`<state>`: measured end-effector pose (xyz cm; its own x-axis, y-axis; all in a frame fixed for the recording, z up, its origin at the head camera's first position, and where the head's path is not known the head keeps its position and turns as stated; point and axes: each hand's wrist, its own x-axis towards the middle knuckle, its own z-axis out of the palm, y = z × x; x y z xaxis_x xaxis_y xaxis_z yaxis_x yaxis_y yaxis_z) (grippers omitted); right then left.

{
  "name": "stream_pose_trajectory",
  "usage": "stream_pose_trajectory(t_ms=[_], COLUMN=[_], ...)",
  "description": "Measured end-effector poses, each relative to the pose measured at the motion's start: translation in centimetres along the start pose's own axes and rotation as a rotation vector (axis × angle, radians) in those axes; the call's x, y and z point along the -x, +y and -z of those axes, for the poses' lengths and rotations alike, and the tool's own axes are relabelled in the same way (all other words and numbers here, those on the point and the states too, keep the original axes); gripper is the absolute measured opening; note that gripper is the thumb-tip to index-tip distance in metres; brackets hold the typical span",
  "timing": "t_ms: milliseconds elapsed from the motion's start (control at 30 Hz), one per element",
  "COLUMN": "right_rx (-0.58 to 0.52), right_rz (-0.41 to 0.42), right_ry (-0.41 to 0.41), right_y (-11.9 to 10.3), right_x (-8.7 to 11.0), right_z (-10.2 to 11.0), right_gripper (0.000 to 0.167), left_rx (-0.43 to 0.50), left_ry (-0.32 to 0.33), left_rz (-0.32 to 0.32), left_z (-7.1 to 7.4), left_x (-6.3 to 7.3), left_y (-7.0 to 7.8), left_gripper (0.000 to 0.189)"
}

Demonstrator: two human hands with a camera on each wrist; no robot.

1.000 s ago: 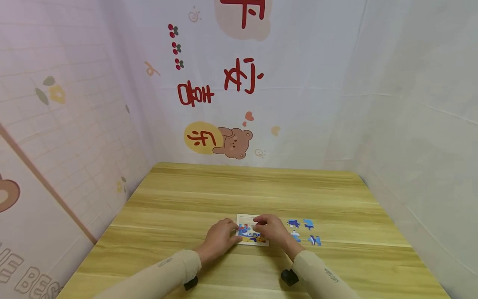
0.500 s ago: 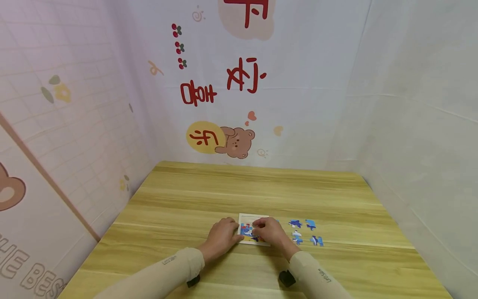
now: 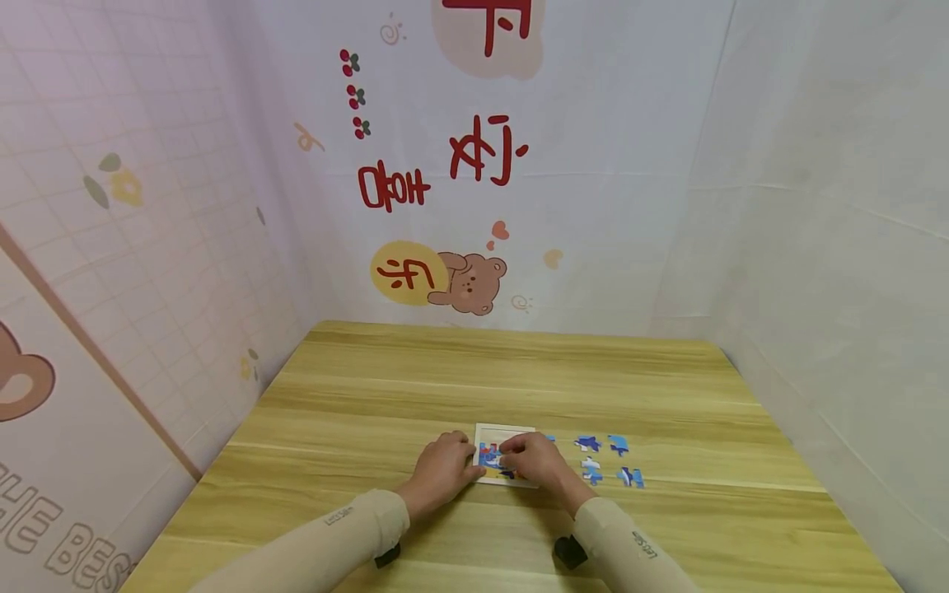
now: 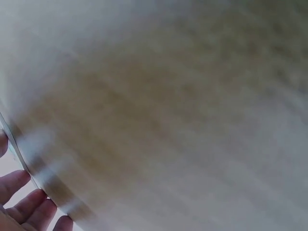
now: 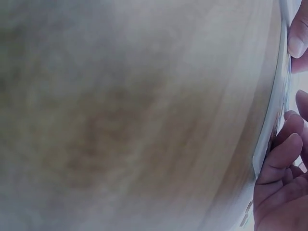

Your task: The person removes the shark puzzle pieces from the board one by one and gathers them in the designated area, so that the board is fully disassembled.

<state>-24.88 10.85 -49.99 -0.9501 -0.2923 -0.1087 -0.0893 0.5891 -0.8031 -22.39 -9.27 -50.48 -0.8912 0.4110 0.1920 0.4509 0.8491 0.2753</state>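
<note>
A small jigsaw puzzle in a white frame [image 3: 507, 427] lies flat on the table, several joined blue, red and yellow pieces [image 3: 489, 458] filling its lower left. My left hand [image 3: 442, 465] rests at the frame's left side, fingertips and thumb on the border; the left wrist view shows its fingers [image 4: 29, 204] along the edge. Over the frame's right part, my right hand [image 3: 537, 459] pinches a puzzle piece with thumb and index finger, mostly hidden by those fingers. In the right wrist view the other fingers [image 5: 285, 154] curl beside the frame's edge.
Loose blue and white puzzle pieces lie right of the frame: a star-like one [image 3: 588, 443], a light blue one [image 3: 619, 445] and two nearer ones [image 3: 591, 470]. Another blue piece [image 3: 550, 439] shows partly behind the right hand. A printed curtain [image 3: 608, 165] surrounds the wooden table [image 3: 415, 371].
My right hand has lowered slightly toward the joined pieces, its thumb and index finger shifting a little left relative to the frame. The left hand keeps its place, and the head view has shifted slightly.
</note>
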Motion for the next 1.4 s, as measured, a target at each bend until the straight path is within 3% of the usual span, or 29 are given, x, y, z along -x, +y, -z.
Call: stream_pose_trajectory(t_ms=[467, 867, 1400], right_rx=[-0.208, -0.187, -0.235], right_rz=[-0.053, -0.008, -0.035], right_ry=[0.012, 0.065, 0.078], right_y=[-0.30, -0.61, -0.72], right_x=[-0.13, -0.35, -0.21], right_z=[-0.26, -0.83, -0.08], right_gripper=[0.018, 0.017, 0.012], left_rx=[0.011, 0.019, 0.009], left_ry=[0.003, 0.002, 0.004], left_rz=[-0.007, -0.014, 0.005], left_z=[0.14, 0.22, 0.01], left_x=[-0.22, -0.21, -0.07], left_y=[0.33, 0.52, 0.12], left_gripper=[0.033, 0.032, 0.032])
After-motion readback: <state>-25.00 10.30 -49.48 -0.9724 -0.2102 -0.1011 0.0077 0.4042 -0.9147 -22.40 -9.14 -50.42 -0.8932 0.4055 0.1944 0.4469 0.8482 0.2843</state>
